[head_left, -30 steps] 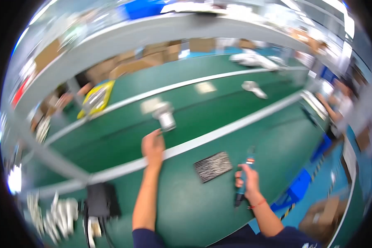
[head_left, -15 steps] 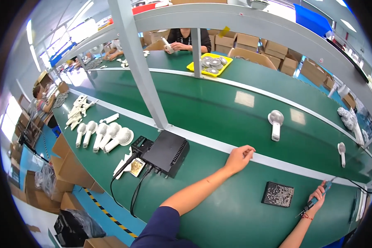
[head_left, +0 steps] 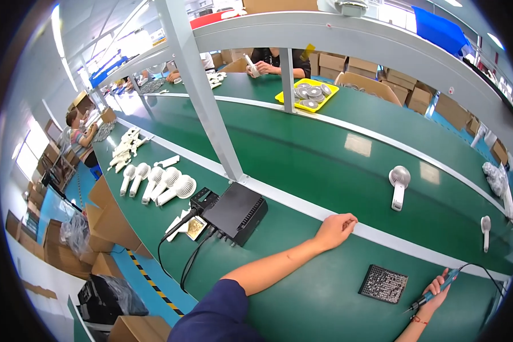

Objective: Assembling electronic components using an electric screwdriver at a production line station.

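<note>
The fan (head_left: 399, 185) now lies beyond the rail (head_left: 290, 202), clear of the left hand (head_left: 335, 232); that leaves its half-curled fingers free, seemingly empty. The right hand (head_left: 435, 296) grips the driver (head_left: 451, 277) firmly, right of the tray (head_left: 383, 283).

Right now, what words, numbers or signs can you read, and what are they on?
None can be read.
Teal electric screwdriver: any marks are too small.
Black vented box: no readable lettering.
White handheld fans: any print is too small.

1 head fisheye overlooks the bench (head_left: 308, 302).
</note>
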Tool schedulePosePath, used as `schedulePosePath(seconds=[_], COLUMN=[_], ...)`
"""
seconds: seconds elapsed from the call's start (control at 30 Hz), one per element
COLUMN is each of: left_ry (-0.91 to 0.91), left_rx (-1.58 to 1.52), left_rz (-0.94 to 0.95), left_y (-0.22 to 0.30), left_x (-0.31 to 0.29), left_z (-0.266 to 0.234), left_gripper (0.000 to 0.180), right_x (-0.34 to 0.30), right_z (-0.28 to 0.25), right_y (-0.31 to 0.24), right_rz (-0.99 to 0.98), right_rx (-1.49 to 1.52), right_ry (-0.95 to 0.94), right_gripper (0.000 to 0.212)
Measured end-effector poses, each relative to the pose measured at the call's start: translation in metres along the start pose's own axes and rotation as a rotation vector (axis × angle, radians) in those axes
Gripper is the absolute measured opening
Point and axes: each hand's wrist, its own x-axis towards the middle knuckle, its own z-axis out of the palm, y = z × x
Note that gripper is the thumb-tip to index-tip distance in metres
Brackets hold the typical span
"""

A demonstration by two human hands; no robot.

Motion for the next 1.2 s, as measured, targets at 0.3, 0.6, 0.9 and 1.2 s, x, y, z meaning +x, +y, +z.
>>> schedulePosePath(seconds=[0.3, 0.6, 0.9, 1.2], left_ry=[0.065, 0.216, 0.175, 0.136], left_rx=[-0.083, -0.225, -0.141, -0.083], left_rz=[-0.037, -0.177, -0.182, -0.153], left_y=[0.005, 0.001, 0.003, 0.001], left_x=[0.001, 0.007, -0.004, 0.003], left_z=[-0.004, 0.001, -0.004, 0.001], left_gripper=[0.015, 0.016, 0.018, 0.017], right_x=[-0.001, 0.001, -0.005, 0.005], right_z=[0.015, 0.035, 0.036, 0.051], right_y=[0.013, 0.024, 0.035, 0.032], right_rz=[-0.019, -0.04, -0.068, -0.054], right_rx=[0.018, 0.0, 0.034, 0.024], right_ry=[0.043, 0.109, 0.162, 0.119], right_gripper=[0.049, 0.047, 0.048, 0.047])
